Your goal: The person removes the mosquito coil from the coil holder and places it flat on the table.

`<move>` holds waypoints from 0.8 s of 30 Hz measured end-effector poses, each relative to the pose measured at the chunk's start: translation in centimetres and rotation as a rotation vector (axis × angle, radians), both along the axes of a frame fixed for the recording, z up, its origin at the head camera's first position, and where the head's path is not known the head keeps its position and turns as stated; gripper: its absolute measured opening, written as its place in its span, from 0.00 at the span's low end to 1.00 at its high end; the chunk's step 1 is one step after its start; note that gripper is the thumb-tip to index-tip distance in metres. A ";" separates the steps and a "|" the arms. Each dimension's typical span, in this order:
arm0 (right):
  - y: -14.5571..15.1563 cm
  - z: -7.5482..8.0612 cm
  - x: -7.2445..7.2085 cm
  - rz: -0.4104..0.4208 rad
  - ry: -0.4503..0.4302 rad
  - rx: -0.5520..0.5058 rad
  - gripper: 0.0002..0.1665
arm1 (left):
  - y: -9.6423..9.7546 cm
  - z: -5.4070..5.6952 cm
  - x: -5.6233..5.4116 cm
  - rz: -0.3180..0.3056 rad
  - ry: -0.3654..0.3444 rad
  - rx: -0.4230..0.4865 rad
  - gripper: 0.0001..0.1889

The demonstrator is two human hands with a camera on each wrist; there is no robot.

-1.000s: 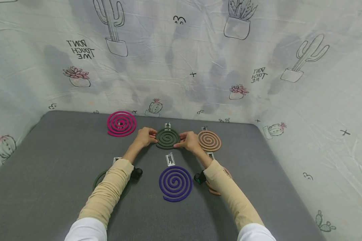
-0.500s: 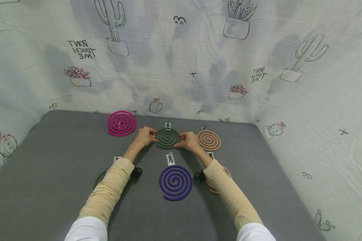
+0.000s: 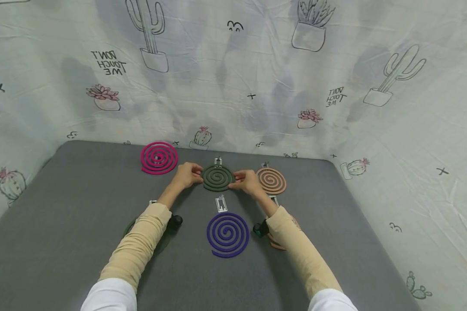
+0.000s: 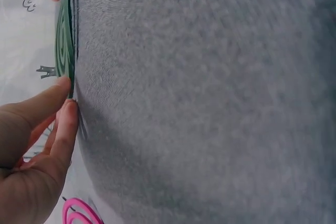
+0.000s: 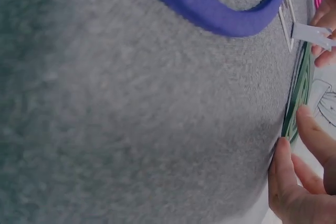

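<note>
A dark green mosquito coil (image 3: 218, 178) is held between both hands near the back of the grey table. My left hand (image 3: 187, 175) pinches its left edge; the left wrist view has the thumb on the coil's face and a finger at its rim. Opposite, my right hand (image 3: 249, 181) pinches the right edge of the coil between thumb and fingers. Just behind the coil is a small metal stand (image 3: 218, 161). Another metal stand (image 3: 221, 204) lies in front of it, followed by a purple coil (image 3: 228, 234). Seen edge-on from the wrists, the green coil is close to the tabletop.
A pink coil (image 3: 159, 158) lies at the back left, over a stand. To the right is a tan coil (image 3: 271, 180). The forearms partly cover another green coil (image 3: 129, 226) and another tan coil (image 3: 277, 246). A printed cloth (image 3: 233, 77) hangs behind the grey table (image 3: 81, 207).
My right hand has shifted very slightly right, and the green coil looks a little wider between the hands. Both hands keep their grip; the whole head view has drifted slightly.
</note>
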State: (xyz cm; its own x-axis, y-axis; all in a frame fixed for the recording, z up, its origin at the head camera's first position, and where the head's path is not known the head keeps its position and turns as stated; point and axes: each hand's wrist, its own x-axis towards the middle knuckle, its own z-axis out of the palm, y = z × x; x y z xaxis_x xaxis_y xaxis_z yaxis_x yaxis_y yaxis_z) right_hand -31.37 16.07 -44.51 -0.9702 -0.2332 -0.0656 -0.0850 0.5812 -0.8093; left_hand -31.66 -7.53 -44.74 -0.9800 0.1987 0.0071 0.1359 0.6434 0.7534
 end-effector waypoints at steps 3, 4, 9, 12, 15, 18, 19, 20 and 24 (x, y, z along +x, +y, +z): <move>0.7 0.0 0.1 0.040 0.002 -0.037 0.26 | -0.4 0.0 0.3 -0.003 0.039 0.030 0.19; 1.0 0.1 0.2 0.059 0.011 -0.049 0.26 | -0.5 0.1 0.4 -0.003 0.045 0.053 0.18; 2.2 0.7 0.4 0.138 0.083 -0.124 0.24 | -0.8 1.0 1.0 -0.005 0.055 0.156 0.18; 2.9 1.7 0.8 0.135 0.099 -0.193 0.24 | -0.7 1.8 1.5 -0.024 0.081 0.176 0.17; 3.5 2.0 1.2 0.099 0.078 -0.251 0.24 | -0.8 2.5 2.0 -0.043 0.093 0.192 0.17; 3.9 1.7 1.6 0.079 0.055 -0.307 0.24 | -1.1 3.0 2.6 -0.072 0.100 0.217 0.18; 3.9 1.8 1.9 0.078 0.047 -0.333 0.24 | -1.3 3.2 2.8 -0.084 0.092 0.235 0.17; 4.0 1.8 2.2 0.079 0.048 -0.357 0.24 | -1.5 3.3 3.1 -0.100 0.087 0.254 0.18; 4.3 2.0 3.1 0.068 0.086 -0.452 0.23 | -2.7 4.2 4.1 -0.157 0.052 0.323 0.18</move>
